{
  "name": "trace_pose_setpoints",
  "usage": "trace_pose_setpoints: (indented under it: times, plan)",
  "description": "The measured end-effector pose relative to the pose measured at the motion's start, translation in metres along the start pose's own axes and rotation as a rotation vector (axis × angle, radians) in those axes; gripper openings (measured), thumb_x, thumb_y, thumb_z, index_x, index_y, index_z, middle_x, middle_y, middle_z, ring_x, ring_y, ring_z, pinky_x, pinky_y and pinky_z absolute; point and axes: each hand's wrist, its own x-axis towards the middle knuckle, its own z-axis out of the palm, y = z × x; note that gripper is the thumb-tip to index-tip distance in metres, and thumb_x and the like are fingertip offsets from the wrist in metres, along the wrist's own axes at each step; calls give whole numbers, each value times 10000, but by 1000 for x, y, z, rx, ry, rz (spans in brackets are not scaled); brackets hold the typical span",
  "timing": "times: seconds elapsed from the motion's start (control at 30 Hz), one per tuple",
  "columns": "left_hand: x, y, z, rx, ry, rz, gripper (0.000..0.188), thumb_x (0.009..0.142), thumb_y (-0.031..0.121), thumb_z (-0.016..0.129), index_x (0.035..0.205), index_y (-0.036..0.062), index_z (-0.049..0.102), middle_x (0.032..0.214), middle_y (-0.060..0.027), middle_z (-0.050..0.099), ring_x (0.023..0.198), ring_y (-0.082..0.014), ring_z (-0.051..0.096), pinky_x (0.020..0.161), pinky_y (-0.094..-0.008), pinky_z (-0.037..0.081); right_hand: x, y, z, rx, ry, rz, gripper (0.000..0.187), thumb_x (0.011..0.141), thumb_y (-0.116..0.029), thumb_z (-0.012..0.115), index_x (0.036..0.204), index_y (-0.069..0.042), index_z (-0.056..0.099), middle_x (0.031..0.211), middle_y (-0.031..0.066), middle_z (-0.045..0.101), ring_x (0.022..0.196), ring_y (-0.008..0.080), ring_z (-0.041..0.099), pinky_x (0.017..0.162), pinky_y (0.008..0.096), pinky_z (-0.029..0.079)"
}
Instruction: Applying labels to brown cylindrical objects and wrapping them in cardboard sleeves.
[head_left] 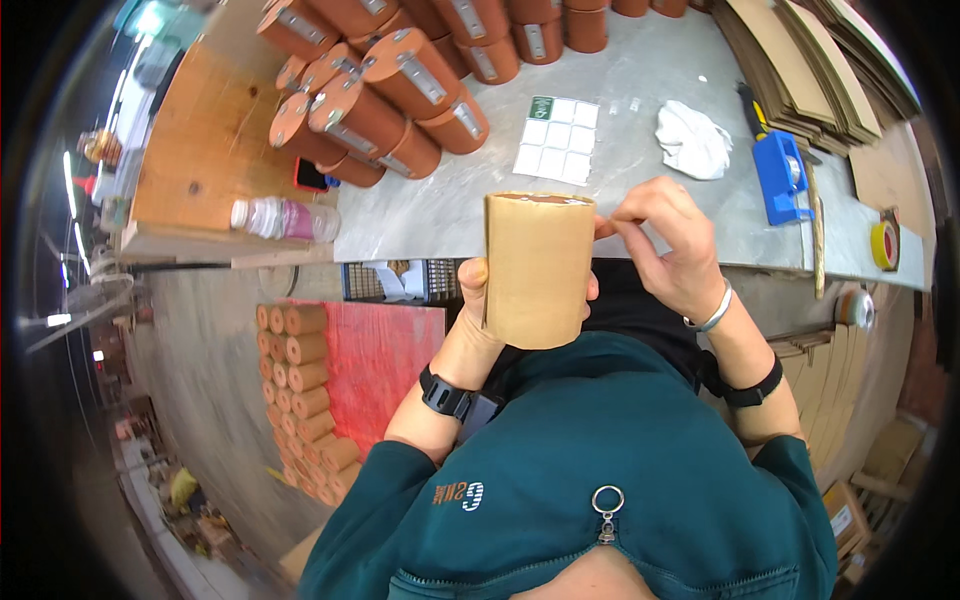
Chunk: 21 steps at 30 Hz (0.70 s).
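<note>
Teal shirt (620, 430) — orange-white logo (459, 495); sheet (557, 135) — 1 green label (541, 107).

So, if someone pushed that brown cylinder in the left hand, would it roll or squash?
The brown cylinder might roll if laid sideways, because its side looks curved. It's probably fairly stiff, since its sides look undented in the grip of the left hand.

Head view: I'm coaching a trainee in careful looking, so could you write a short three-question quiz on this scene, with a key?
1. Which hand is wrapped around the cardboard-wrapped cylinder?
2. True or false: the crumpled white bundle lies to the right of the gridded white sheet.
3. The tape dispenser is: A) red; B) blue; C) green.

Key: 1. The left hand. 2. True. 3. B.
</note>
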Motion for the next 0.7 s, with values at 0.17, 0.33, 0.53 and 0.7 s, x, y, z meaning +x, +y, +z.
trace_pose_setpoints:
  times: [0.17, 0.33, 0.53, 0.7]
  plan:
    - [-44, 18, -7, 165, 117, 84, 1158, 597, 536, 870, 1454, -50, 359, 1441, -278, 433, 973, -337, 671, 748, -419, 622, 9, -11, 10, 25, 82, 221, 76, 821, 51, 689, 855, -2, 646, 845, 92, 602, 772, 158, 575, 669, 267, 457]
    - [-137, 15, -19, 344, 438, 215, 1136, 628, 685, 757, 1434, -31, 399, 1230, -239, 594, 974, -314, 671, 776, -392, 616, -7, -19, 56, 245, -287, 205, 111, 791, 95, 663, 848, 0, 667, 807, 88, 611, 695, 173, 591, 618, 273, 479]
    - [-252, -17, -62, 106, 506, 487, 1137, 650, 584, 806, 1473, -40, 332, 1268, -231, 558, 1053, -342, 636, 856, -482, 585, -4, -42, 150, 382, -622, 143, 86, 804, 69, 637, 865, 20, 672, 788, 136, 619, 646, 245, 636, 606, 321, 506]
    - [-304, -33, -71, 18, 540, 688, 1125, 682, 521, 820, 1498, -41, 288, 1308, -237, 529, 1081, -361, 618, 881, -540, 567, 8, -48, 241, 349, -678, 19, 25, 820, 19, 615, 840, 9, 603, 769, 181, 602, 674, 358, 623, 607, 406, 491]
